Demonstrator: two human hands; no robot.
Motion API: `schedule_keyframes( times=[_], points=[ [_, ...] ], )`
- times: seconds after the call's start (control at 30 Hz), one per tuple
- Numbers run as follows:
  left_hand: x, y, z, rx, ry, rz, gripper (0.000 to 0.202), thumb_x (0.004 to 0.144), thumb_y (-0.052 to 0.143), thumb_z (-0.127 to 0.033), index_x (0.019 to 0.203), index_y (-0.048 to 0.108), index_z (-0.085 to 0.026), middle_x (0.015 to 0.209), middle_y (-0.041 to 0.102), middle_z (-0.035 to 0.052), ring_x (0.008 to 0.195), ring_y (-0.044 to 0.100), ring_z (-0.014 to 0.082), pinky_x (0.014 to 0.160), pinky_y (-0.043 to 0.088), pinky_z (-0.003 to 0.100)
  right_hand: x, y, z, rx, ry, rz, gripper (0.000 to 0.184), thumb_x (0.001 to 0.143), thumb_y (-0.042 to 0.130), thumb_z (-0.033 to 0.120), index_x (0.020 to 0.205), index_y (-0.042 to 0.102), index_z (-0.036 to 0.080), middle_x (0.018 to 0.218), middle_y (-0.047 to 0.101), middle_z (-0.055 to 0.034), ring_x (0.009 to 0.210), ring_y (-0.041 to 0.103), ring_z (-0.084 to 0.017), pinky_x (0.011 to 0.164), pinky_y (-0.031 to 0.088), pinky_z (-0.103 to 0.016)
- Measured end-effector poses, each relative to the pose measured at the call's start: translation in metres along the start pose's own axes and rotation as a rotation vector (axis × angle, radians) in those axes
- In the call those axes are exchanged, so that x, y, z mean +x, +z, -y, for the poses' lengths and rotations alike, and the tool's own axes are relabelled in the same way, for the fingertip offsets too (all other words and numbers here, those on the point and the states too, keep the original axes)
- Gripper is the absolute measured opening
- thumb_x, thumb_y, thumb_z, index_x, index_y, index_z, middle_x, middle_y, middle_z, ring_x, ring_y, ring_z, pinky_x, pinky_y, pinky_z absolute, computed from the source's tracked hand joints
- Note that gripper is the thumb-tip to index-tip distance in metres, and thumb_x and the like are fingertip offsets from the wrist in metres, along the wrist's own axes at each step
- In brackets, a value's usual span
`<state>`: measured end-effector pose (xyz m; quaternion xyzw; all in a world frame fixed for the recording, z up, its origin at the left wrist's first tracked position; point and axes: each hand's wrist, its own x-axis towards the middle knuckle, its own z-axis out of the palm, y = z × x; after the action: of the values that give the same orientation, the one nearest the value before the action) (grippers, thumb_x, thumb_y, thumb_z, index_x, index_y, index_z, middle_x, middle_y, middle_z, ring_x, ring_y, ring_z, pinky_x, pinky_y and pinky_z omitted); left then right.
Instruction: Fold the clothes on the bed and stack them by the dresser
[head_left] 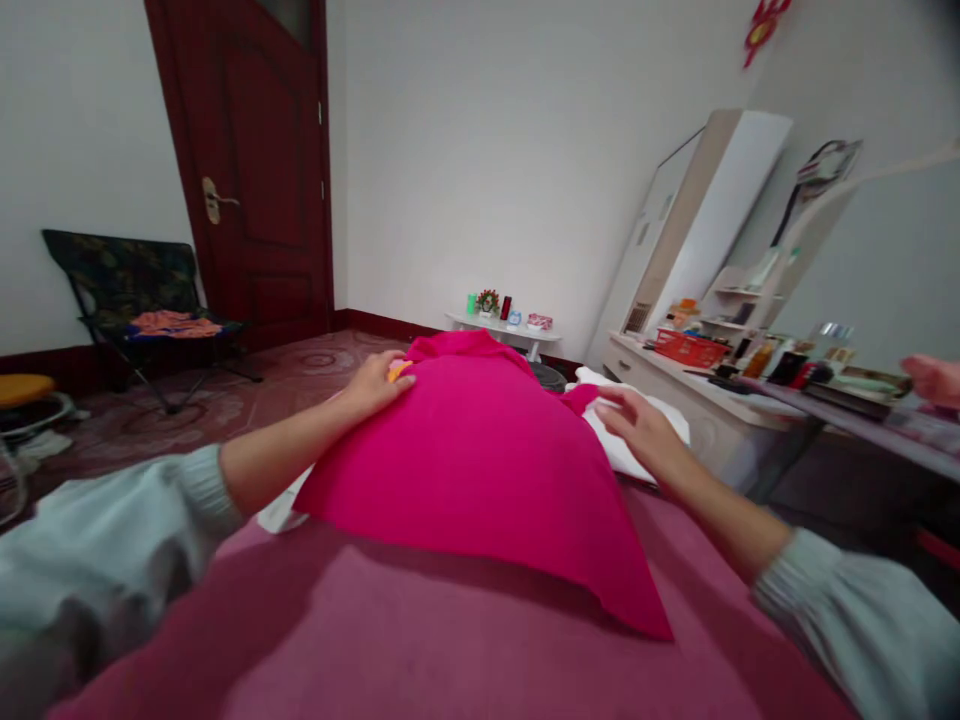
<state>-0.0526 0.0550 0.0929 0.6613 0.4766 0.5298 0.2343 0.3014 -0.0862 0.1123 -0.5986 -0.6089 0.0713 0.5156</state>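
Magenta garment (465,460) lies on pink cover (420,630). Near panel looks flat; its far end's bunched, so flattening seems partial. Left hand (373,386) on its left edge, right hand (639,425) at its right; can't tell if either's gripping.

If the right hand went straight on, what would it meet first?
Most likely the bunched end of the pink cloth, at or just ahead of the right hand; depth there is hard to judge.
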Motion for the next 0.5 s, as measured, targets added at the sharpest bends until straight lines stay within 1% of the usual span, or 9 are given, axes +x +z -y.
schedule_keyframes(
  times=[0.07, 0.1, 0.13, 0.17, 0.2, 0.27, 0.37, 0.43, 0.5],
  points=[
    [-0.048, -0.005, 0.023, 0.196, 0.236, 0.275, 0.039, 0.074, 0.065, -0.040, 0.107, 0.064, -0.020, 0.118, 0.062, 0.0104, 0.116, 0.053, 0.0274, 0.104, 0.037, 0.044, -0.064, -0.007, -0.026, -0.165, -0.014, 0.192, 0.041, 0.081, 0.059, 0.046, 0.111, 0.066, 0.019, 0.117, 0.066, -0.0113, 0.111, 0.060, -0.027, 0.103, 0.040, -0.051],
    [-0.070, -0.011, 0.029, 0.279, 0.326, 0.407, 0.040, 0.079, 0.059, -0.043, 0.112, 0.063, -0.022, 0.125, 0.058, 0.0100, 0.120, 0.051, 0.0266, 0.106, 0.035, 0.042, -0.092, -0.012, -0.035, -0.238, 0.006, 0.296, 0.046, 0.082, 0.057, 0.047, 0.117, 0.063, 0.019, 0.125, 0.062, -0.0133, 0.118, 0.056, -0.028, 0.105, 0.039, -0.050],
    [-0.089, -0.016, 0.033, 0.356, 0.394, 0.526, 0.041, 0.082, 0.056, -0.045, 0.117, 0.062, -0.024, 0.130, 0.055, 0.0095, 0.122, 0.049, 0.0263, 0.107, 0.035, 0.041, -0.116, -0.016, -0.041, -0.314, 0.007, 0.395, 0.053, 0.080, 0.060, 0.049, 0.123, 0.061, 0.019, 0.133, 0.056, -0.0146, 0.124, 0.052, -0.030, 0.106, 0.038, -0.050],
    [-0.105, -0.022, 0.035, 0.425, 0.450, 0.618, 0.044, 0.083, 0.056, -0.046, 0.122, 0.060, -0.026, 0.135, 0.052, 0.0091, 0.124, 0.047, 0.0268, 0.107, 0.035, 0.041, -0.135, -0.020, -0.045, -0.394, 0.001, 0.479, 0.060, 0.076, 0.063, 0.051, 0.128, 0.058, 0.020, 0.139, 0.050, -0.0148, 0.129, 0.046, -0.032, 0.108, 0.036, -0.050],
    [-0.116, -0.027, 0.037, 0.485, 0.496, 0.681, 0.047, 0.082, 0.058, -0.044, 0.126, 0.057, -0.027, 0.138, 0.048, 0.0091, 0.126, 0.045, 0.0277, 0.107, 0.035, 0.042, -0.148, -0.023, -0.048, -0.464, -0.006, 0.547, 0.066, 0.074, 0.065, 0.051, 0.131, 0.056, 0.021, 0.143, 0.045, -0.0144, 0.132, 0.042, -0.033, 0.109, 0.034, -0.050],
    [-0.127, -0.030, 0.039, 0.585, 0.575, 0.729, 0.055, 0.079, 0.061, -0.035, 0.132, 0.052, -0.028, 0.142, 0.044, 0.0095, 0.129, 0.042, 0.0293, 0.108, 0.034, 0.044, -0.159, -0.026, -0.053, -0.577, -0.033, 0.604, 0.067, 0.074, 0.064, 0.048, 0.135, 0.053, 0.021, 0.147, 0.040, -0.0130, 0.135, 0.037, -0.033, 0.111, 0.032, -0.050],
    [-0.120, -0.021, 0.044, 0.702, 0.672, 0.677, 0.058, 0.077, 0.055, -0.017, 0.134, 0.049, -0.025, 0.143, 0.044, 0.0106, 0.130, 0.040, 0.0290, 0.109, 0.032, 0.045, -0.152, -0.025, -0.061, -0.687, -0.101, 0.560, 0.059, 0.078, 0.053, 0.028, 0.136, 0.051, 0.018, 0.147, 0.041, -0.0117, 0.135, 0.038, -0.028, 0.112, 0.031, -0.046],
    [-0.109, -0.009, 0.046, 0.781, 0.699, 0.661, 0.056, 0.076, 0.050, -0.010, 0.131, 0.052, -0.023, 0.137, 0.050, 0.0116, 0.126, 0.045, 0.0283, 0.106, 0.034, 0.044, -0.142, -0.023, -0.068, -0.741, -0.144, 0.546, 0.062, 0.073, 0.048, 0.015, 0.135, 0.053, 0.017, 0.143, 0.046, -0.0113, 0.133, 0.042, -0.026, 0.112, 0.032, -0.043],
    [-0.099, 0.004, 0.046, 0.849, 0.701, 0.716, 0.050, 0.077, 0.048, -0.009, 0.125, 0.056, -0.021, 0.123, 0.059, 0.0121, 0.114, 0.055, 0.0264, 0.099, 0.041, 0.040, -0.134, -0.018, -0.075, -0.773, -0.165, 0.560, 0.063, 0.070, 0.044, 0.009, 0.131, 0.056, 0.017, 0.137, 0.053, -0.0110, 0.127, 0.049, -0.024, 0.110, 0.036, -0.040]
  ],
)
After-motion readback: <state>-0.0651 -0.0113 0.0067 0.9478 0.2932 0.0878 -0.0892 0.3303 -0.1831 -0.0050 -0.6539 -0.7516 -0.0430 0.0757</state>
